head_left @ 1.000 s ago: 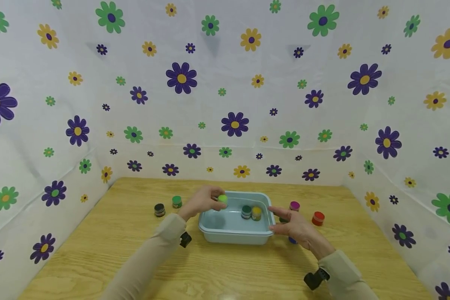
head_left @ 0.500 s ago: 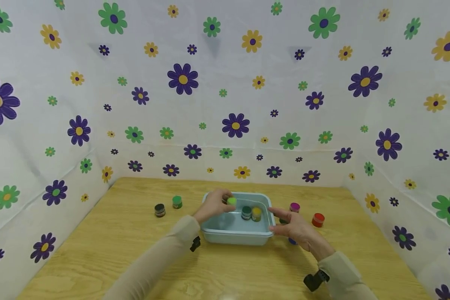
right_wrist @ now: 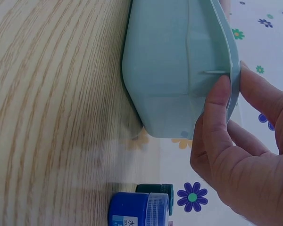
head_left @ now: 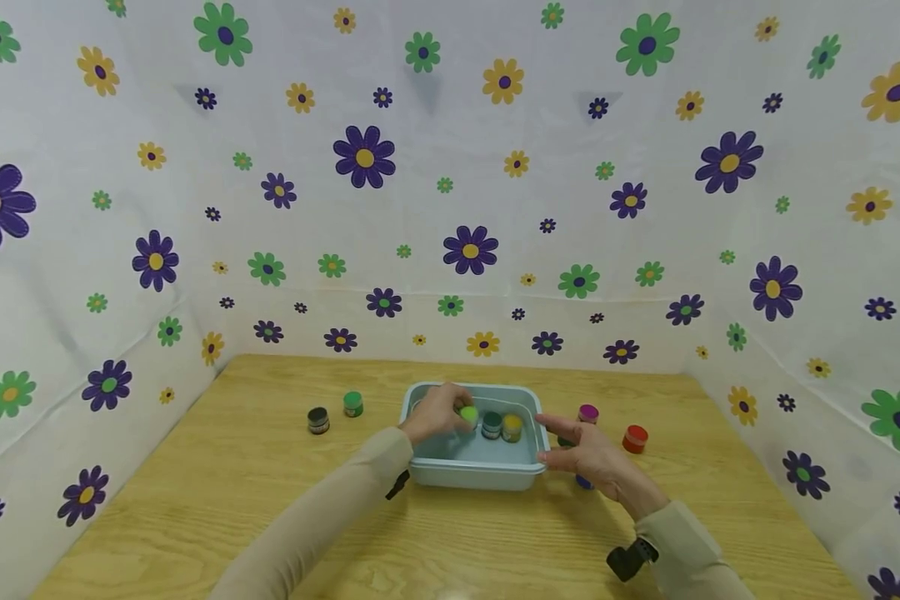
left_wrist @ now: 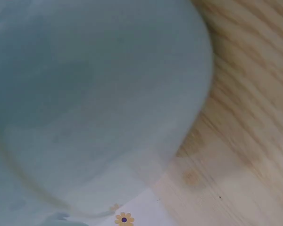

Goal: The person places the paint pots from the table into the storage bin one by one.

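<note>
A light blue plastic tub (head_left: 480, 475) stands on the wooden table. Inside it my left hand (head_left: 437, 414) grips a small paint jar with a light green lid (head_left: 469, 412), low beside a dark green jar (head_left: 492, 426) and a yellow-lidded jar (head_left: 512, 427). My fingers cover most of the held jar. In the left wrist view the tub's outer wall (left_wrist: 113, 94) fills most of the picture, and that hand is hidden. My right hand (head_left: 594, 455) holds the tub's right rim, thumb and fingers on either side of it, as the right wrist view shows.
Left of the tub stand a black jar (head_left: 318, 420) and a green jar (head_left: 353, 404). To its right are a magenta-lidded jar (head_left: 588, 413), a red jar (head_left: 635, 439), a blue jar (right_wrist: 132, 209) and a dark green jar (right_wrist: 161, 189). Flowered sheeting (head_left: 420, 208) surrounds the table.
My left hand has carried the light green-lidded jar rightward and down into the tub, up to the two jars there. The right hand stays on the rim.
</note>
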Motion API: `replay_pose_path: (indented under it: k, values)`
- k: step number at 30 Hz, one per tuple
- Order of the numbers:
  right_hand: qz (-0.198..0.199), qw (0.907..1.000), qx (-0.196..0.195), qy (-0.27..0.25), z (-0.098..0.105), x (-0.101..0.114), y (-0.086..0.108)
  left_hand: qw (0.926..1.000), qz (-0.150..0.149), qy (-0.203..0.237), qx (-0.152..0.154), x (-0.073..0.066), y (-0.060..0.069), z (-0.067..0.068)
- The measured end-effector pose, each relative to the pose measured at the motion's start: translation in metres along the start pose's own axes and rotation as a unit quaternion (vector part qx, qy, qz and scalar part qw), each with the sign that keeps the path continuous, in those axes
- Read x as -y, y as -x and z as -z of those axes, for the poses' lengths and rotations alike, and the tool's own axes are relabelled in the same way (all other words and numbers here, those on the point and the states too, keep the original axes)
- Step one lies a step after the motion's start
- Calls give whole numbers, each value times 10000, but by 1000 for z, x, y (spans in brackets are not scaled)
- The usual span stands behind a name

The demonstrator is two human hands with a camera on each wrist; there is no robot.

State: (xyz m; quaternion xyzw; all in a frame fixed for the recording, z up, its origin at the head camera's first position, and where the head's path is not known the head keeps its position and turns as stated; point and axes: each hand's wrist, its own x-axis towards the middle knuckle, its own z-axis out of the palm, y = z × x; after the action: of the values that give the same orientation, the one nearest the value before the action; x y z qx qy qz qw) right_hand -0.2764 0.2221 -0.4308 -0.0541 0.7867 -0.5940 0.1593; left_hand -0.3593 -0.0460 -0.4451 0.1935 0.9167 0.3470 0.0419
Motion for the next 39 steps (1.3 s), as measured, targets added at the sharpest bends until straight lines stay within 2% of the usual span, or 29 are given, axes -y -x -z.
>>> replay_pose_path:
  k: [3, 7, 15, 21, 29, 39]
  values:
    - [21, 10000, 47, -4, 0, 0, 0, 9999, -36, -107, 97, 0, 1, 0]
    - [34, 10000, 75, 32, -1, 0, 0, 9999, -4, -25, 150, 3, 2, -1]
    - [-10, 10000, -61, 18, -1, -1, -1, 9991, 244, 327, 88, 6, 1, -3]
    - [31, 10000, -76, 43, -1, 0, 0, 9987, 403, 313, 95, 5, 2, -5]
    - [-28, 9999, -108, 69, -1, 2, 2, 9929, 496, 1041, 284, 7, 1, -8]
    - [8, 10000, -57, 37, 0, 0, 0, 9949, 505, 833, 275, 6, -1, -8]
